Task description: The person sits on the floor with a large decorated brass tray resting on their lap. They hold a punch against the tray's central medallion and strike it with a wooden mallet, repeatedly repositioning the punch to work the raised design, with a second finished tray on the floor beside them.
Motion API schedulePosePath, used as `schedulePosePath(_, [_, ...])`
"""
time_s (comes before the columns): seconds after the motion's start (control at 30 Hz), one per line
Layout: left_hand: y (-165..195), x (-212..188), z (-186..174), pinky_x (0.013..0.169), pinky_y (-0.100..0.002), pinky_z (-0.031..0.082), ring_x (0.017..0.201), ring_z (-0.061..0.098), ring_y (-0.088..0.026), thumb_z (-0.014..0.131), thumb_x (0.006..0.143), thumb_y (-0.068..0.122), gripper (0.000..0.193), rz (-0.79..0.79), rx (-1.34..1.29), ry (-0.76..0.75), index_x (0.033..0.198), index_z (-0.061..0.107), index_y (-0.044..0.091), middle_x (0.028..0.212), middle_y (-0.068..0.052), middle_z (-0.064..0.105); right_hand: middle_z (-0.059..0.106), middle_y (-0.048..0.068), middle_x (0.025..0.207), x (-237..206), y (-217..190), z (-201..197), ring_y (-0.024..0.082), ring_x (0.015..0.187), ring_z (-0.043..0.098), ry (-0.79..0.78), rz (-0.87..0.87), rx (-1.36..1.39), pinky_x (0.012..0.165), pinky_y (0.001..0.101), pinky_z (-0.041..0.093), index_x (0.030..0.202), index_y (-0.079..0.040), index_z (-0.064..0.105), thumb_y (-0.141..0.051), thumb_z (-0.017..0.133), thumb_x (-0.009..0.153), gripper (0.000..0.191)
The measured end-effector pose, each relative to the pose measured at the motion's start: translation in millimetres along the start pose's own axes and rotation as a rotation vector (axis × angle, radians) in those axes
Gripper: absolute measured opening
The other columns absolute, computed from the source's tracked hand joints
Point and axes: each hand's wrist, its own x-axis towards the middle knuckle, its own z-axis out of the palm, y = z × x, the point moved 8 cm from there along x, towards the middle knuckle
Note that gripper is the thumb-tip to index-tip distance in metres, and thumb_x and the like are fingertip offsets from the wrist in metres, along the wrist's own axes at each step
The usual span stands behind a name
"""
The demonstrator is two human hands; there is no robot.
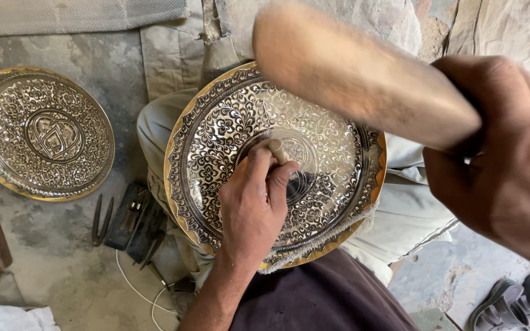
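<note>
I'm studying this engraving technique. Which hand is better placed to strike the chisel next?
The right hand: it holds the wooden mallet raised above the engraved plate. The left hand is occupied holding the chisel on the plate.

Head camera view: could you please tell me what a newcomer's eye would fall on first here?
The large engraved metal plate with a golden rim, resting on the person's lap at the centre, draws the eye first. The left hand holds a small chisel upright on its middle, while the right hand raises a blurred wooden mallet above it. A second engraved plate lies on the floor at the left.
</note>
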Motion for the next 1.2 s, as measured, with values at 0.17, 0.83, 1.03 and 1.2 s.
schedulePosePath(0.17, [-3.0, 1.3, 1.9, 0.063, -0.033, 0.058, 0.077, 0.072, -0.019, 0.068, 0.104, 0.020, 0.020, -0.010, 0.006, -0.009, 0.106, 0.057, 0.004, 0.088, -0.005, 0.066, 0.071, 0.013, 0.097, 1.2, -5.6, -6.2, 0.029, 0.087, 0.068, 0.067, -0.058, -0.166, 0.081, 0.0404, 0.056, 0.125, -0.007, 0.071, 0.004, 0.073, 0.069, 0.057])
schedulePosePath(0.83, [-5.2, -1.3, 2.5, 0.067, -0.033, 0.061, 0.079, 0.073, -0.017, 0.066, 0.105, 0.022, 0.022, -0.025, -0.026, -0.024, 0.116, 0.059, 0.005, 0.087, -0.004, 0.067, 0.069, 0.015, 0.101, 1.2, -4.6, -9.7, 0.032, 0.093, 0.066, 0.046, -0.039, 0.003, 0.086, 0.0458, 0.054, 0.124, -0.005, 0.068, 0.009, 0.072, 0.063, 0.063])
schedulePosePath(1.03, [-5.7, -1.1, 0.9, 0.062, -0.034, 0.057, 0.076, 0.074, -0.018, 0.067, 0.104, 0.023, 0.020, -0.042, -0.015, -0.016, 0.107, 0.058, 0.005, 0.086, -0.004, 0.068, 0.068, 0.014, 0.092, 3.2, -11.6, -8.3, 0.027, 0.080, 0.067, 0.022, -0.077, -0.212, 0.075, 0.0412, 0.054, 0.120, -0.007, 0.071, 0.007, 0.078, 0.063, 0.060])
schedulePosePath(1.2, [-6.2, -2.2, -0.6, 0.063, -0.034, 0.057, 0.078, 0.072, -0.018, 0.068, 0.105, 0.023, 0.020, -0.030, 0.006, -0.006, 0.104, 0.057, 0.006, 0.087, -0.005, 0.066, 0.065, 0.015, 0.102, -0.8, -6.3, -13.1, 0.026, 0.085, 0.065, 0.078, 0.014, 0.037, 0.078, 0.0384, 0.054, 0.131, -0.004, 0.063, 0.008, 0.074, 0.075, 0.058])
